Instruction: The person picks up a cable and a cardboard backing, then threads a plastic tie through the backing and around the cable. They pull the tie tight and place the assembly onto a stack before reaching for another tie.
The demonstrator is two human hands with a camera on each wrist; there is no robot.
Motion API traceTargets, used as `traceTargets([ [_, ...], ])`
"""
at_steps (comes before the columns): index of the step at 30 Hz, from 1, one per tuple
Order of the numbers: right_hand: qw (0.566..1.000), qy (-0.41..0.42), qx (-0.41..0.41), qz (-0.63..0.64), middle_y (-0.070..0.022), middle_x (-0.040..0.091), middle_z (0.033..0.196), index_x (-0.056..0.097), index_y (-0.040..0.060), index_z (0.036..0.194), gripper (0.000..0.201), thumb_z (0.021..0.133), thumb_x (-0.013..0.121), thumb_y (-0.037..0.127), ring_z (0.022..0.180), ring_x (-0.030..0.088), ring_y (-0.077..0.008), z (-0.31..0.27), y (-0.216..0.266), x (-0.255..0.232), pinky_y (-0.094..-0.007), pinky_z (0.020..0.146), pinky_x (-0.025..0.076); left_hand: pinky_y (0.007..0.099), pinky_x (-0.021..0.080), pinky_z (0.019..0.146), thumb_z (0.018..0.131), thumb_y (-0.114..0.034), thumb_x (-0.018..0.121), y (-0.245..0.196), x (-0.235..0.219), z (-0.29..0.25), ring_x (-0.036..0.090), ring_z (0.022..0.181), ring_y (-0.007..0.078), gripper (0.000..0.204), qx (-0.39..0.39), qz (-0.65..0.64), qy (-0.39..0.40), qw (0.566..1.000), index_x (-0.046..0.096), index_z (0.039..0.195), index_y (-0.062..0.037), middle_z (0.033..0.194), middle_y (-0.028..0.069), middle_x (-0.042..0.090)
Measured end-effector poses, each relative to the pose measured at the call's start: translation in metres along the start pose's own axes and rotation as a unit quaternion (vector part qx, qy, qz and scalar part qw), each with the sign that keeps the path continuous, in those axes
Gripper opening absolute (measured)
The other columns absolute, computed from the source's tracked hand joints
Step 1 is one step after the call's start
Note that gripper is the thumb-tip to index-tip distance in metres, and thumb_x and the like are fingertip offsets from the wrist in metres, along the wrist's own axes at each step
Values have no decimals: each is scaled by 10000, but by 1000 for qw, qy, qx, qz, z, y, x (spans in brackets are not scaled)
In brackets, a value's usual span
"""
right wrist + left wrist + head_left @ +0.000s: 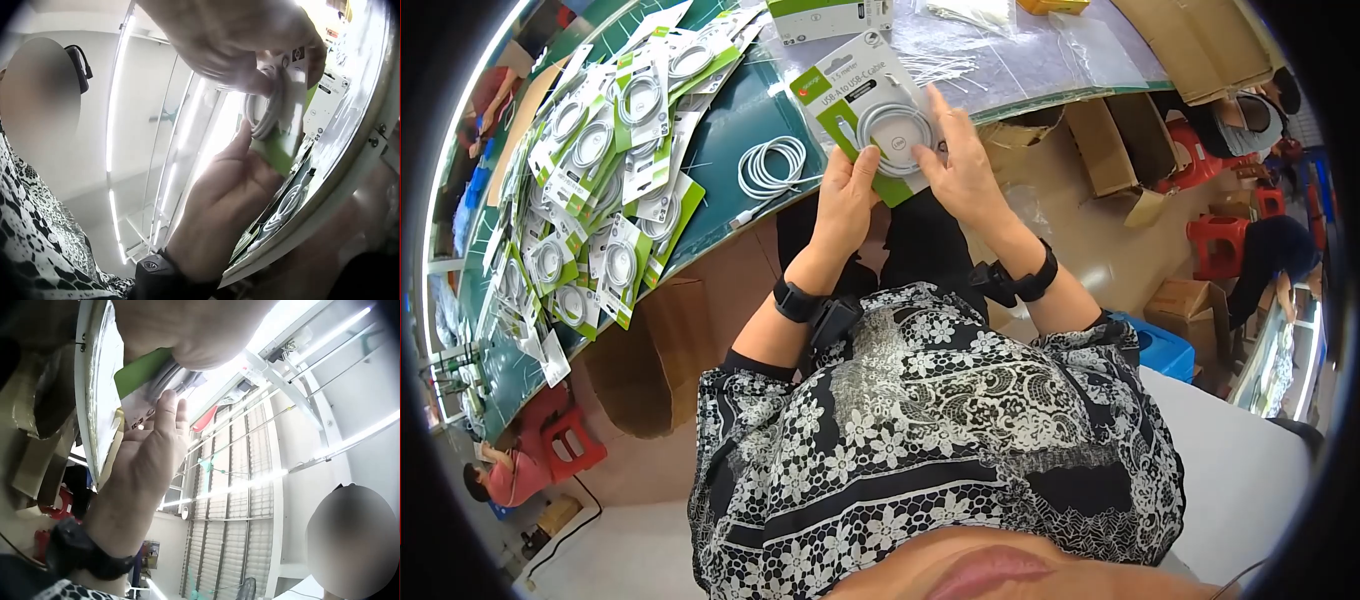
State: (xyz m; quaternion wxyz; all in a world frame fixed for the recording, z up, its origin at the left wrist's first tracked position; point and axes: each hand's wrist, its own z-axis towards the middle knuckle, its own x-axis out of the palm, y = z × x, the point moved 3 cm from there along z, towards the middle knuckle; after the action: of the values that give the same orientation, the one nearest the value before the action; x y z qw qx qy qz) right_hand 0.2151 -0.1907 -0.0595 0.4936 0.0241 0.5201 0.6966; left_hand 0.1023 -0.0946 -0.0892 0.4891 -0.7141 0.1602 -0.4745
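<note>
A carded USB-A to USB-C cable pack is held tilted over the table's front edge in the head view. Its coiled white cable lies on the printed front. My left hand grips the lower left of the card, thumb on the front. On the right side, my right hand holds it with the thumb by the coil and the fingers along the edge. In the right wrist view, both hands meet around the pack. A loose coiled white cable lies on the table left of my left hand.
A large heap of carded cable packs covers the table's left side. A white and green box stands behind the held pack, with white cable ties to its right. Cardboard boxes and red stools are off to the right.
</note>
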Motion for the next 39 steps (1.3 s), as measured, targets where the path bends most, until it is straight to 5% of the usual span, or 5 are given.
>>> traceTargets([
  [6,953,-44,-74,-290,-104,559,897,560,40,947,268,819,678,243,813,550,-256,8,18,-16,-372,732,402,293,489,848,996,-164,441,4,0,5,568,1023,175,302,103,-15,4,995,385,1244,-1,1185,95,526],
  [13,952,-18,-113,-284,-50,576,736,509,80,791,279,810,673,305,710,552,-255,19,4,-9,-376,695,377,282,436,861,964,-109,484,0,-4,-1,526,1002,178,267,268,277,-38,922,424,1186,27,1147,98,545],
  [21,957,10,-101,-272,-40,581,804,551,97,861,212,805,666,266,811,554,-244,20,5,-11,-377,760,391,280,434,879,981,-112,454,13,-18,7,517,1004,130,273,59,124,-42,990,416,1217,19,1151,80,541],
  [26,915,13,-306,-264,17,579,933,611,143,974,233,752,663,189,1006,500,-199,33,31,-8,-378,929,352,276,437,879,987,-111,436,13,-11,3,514,1010,123,279,71,28,18,997,410,1237,9,1144,71,538],
  [39,887,140,-369,-239,52,565,959,638,200,938,240,712,638,119,1080,467,-169,40,36,-5,-444,1069,249,267,447,863,982,-123,447,18,-14,-7,516,995,115,313,41,45,54,997,398,1265,1,1118,59,540],
])
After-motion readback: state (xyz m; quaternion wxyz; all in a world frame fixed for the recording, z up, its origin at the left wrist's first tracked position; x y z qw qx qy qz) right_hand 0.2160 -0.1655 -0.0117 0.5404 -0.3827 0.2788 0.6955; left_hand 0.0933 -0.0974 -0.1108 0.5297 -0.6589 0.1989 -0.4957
